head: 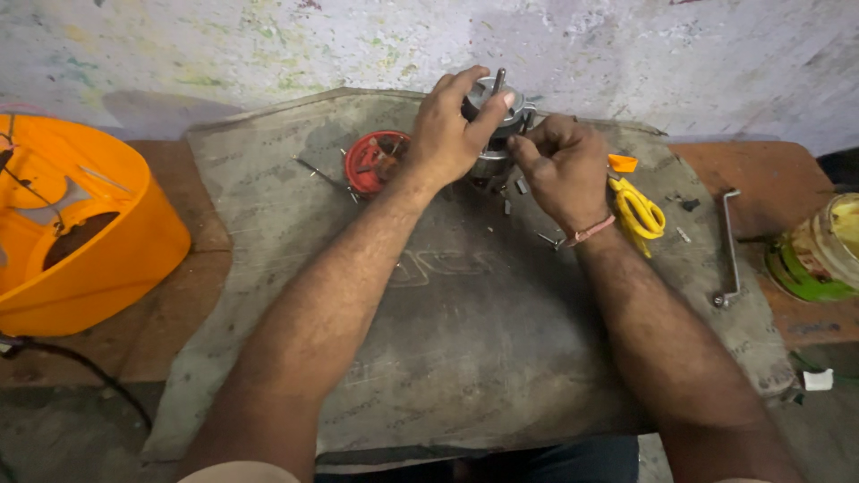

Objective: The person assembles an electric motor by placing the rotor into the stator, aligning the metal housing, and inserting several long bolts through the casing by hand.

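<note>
Clamped on the small motor [495, 125] at twelve o'clock: left hand [450, 134] over its top, right hand [562, 165] pinching its side. Seemingly mid-job, with red end cover [376, 161] off at ten o'clock, loose screws [548, 238] scattered. Yellow scissors [639, 209] and bent wrench [731, 246] at three o'clock; open grey mat [465, 358] toward six on the tabletop [170, 313].

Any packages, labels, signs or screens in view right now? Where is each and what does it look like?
Tin can: far right on the bench, round, with a worn green and yellowish label band.
Grey mat: under both hands, faint printed markings, too faded to make out.
No signs or screens.
</note>
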